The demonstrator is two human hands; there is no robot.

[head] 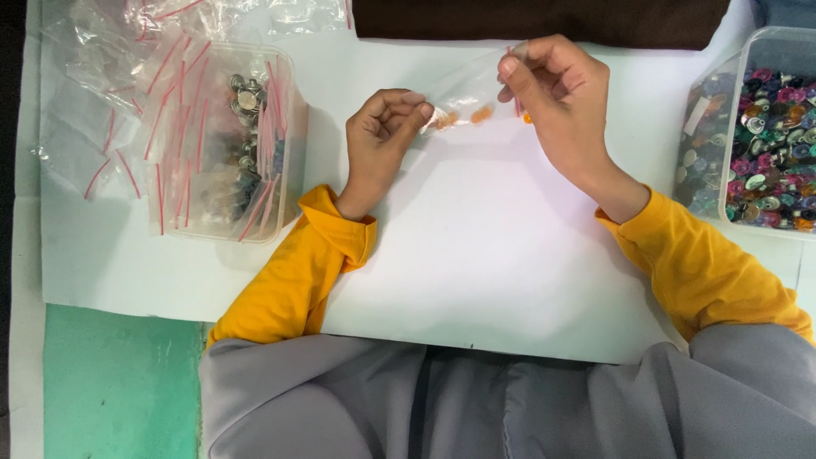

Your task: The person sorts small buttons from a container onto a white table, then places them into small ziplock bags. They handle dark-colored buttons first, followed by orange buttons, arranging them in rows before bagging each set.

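Both hands hold one small clear zip bag [466, 92] stretched between them above the white sheet [476, 255]. My left hand [378, 140] pinches the bag's left end between thumb and fingers. My right hand [557, 98] grips its right end, where a thin red seal strip shows. A few small orange pieces [481, 113] lie inside the bag. Yellow sleeves cover both wrists.
A clear plastic box [223, 229] at the left holds filled bags and metallic pieces, with loose red-striped zip bags [93, 127] beside it. A second clear box [769, 127] at the right edge is full of small colourful pieces. Dark brown cloth [544, 21] lies at the back.
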